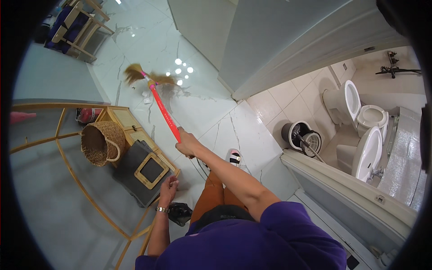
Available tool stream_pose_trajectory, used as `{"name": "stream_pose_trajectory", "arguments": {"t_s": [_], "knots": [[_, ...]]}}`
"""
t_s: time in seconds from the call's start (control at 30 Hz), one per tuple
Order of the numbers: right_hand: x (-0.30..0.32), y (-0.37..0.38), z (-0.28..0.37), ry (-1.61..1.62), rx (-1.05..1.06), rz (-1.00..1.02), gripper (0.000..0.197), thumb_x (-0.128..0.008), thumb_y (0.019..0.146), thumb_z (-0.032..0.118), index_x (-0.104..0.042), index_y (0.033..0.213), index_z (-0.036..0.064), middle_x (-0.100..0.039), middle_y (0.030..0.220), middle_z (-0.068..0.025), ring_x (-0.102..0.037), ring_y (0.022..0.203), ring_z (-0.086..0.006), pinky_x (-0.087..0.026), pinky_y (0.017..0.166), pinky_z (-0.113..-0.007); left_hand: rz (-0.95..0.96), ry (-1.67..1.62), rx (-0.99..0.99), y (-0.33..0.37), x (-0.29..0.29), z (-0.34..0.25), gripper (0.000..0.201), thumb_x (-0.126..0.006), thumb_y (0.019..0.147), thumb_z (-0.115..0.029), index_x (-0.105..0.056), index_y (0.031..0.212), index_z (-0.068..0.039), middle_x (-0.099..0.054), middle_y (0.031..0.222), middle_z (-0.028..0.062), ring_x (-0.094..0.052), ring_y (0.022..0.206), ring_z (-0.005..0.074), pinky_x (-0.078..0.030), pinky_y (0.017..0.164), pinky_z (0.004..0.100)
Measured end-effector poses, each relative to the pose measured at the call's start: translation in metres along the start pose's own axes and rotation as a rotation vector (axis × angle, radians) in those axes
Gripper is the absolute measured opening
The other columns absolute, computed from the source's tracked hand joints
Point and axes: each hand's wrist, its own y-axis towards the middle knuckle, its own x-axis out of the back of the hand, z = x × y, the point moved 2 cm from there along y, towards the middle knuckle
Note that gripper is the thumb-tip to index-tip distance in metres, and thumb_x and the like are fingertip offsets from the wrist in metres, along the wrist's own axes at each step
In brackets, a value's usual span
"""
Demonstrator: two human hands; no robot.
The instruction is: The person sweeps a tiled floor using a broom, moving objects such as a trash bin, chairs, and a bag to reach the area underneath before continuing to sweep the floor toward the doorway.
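My right hand (188,143) is closed round the red handle of a soft straw broom (163,110). The broom slants away to the far left, and its tan bristles (134,74) fan out low over the white marble-look floor (207,119). A small crumpled white scrap (147,96) lies near the bristles. My left hand (168,190), below a wrist with a metal watch, holds nothing; its fingers are loosely bent and apart. It hangs beside the near corner of a low wooden cabinet (150,146).
On the cabinet are a woven basket (102,143), a dark grey panel (128,168) and a wood-framed square (153,172). A black bag (180,213) sits near my left leg. Rightward, a doorway shows a bucket (292,135), toilet (346,101) and washbasin (366,155). A wooden chair (78,33) stands far left.
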Motion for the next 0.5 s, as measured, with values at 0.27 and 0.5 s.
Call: {"name": "stream_pose_trajectory", "arguments": {"t_s": [0.27, 0.5], "knots": [[0.034, -0.058, 0.010, -0.374, 0.083, -0.200, 0.049, -0.051, 0.067, 0.003, -0.036, 0.113, -0.0061, -0.052, 0.066, -0.0142, -0.053, 0.048, -0.0244, -0.045, 0.040, -0.033, -0.048, 0.075, -0.165, -0.001, 0.006, -0.022, 0.036, -0.057, 0.078, -0.018, -0.050, 0.108, 0.000, -0.059, 0.098, 0.0140, -0.060, 0.083, 0.0215, -0.048, 0.072, 0.0307], [0.063, -0.078, 0.062, 0.047, -0.021, -0.018, 0.030, -0.052, 0.067, 0.001, -0.043, 0.096, -0.0018, -0.043, 0.056, -0.0044, -0.043, 0.039, -0.0116, -0.034, 0.032, -0.026, -0.180, -0.068, -0.103, -0.033, 0.003, 0.001, 0.035, -0.058, 0.077, -0.020, -0.052, 0.106, 0.000, -0.060, 0.095, 0.0147, -0.060, 0.083, 0.0239, -0.048, 0.073, 0.0314]]}}
